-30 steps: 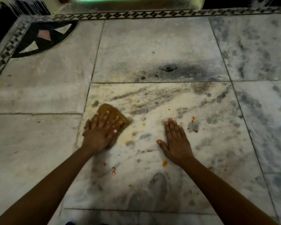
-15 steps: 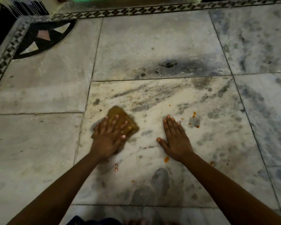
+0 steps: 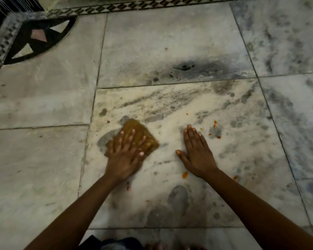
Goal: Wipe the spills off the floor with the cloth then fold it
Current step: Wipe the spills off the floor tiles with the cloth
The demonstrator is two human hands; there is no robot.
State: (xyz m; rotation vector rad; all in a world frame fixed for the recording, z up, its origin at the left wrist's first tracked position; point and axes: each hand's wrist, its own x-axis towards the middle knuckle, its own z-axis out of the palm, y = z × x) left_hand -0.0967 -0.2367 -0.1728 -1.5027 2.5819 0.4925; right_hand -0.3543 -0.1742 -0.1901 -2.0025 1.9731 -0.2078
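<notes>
At the far left, an inlaid border (image 3: 0,49) edged the marble floor (image 3: 34,168). Further in, the cloth (image 3: 140,134), a small ochre pad lying flat on the central tile, was pressed down by the left hand (image 3: 124,156). Its fingers (image 3: 132,137) were held straight and spread across the cloth's near half; nothing was gripped or pinched. The edges of that hand were blurred, so a wiping stroke was judged to be under way.

Just below the left wrist, a few orange spots (image 3: 128,187) were seen on the tile. To the right, well apart from the cloth, the right hand (image 3: 197,156) was laid flat on bare marble, fingers straight and close together, thumb out to the side; nothing was held, and it was taken to be a brace. An orange blob (image 3: 184,175) lay just beside its wrist, and more drops (image 3: 215,123) were scattered near its fingertips.

The wiping step was judged to be in hand and not far along, with folding not yet begun. For the next move, the cloth would need to be carried rightward under steady pressure to the drops by the right hand, and that hand lifted clear.
</notes>
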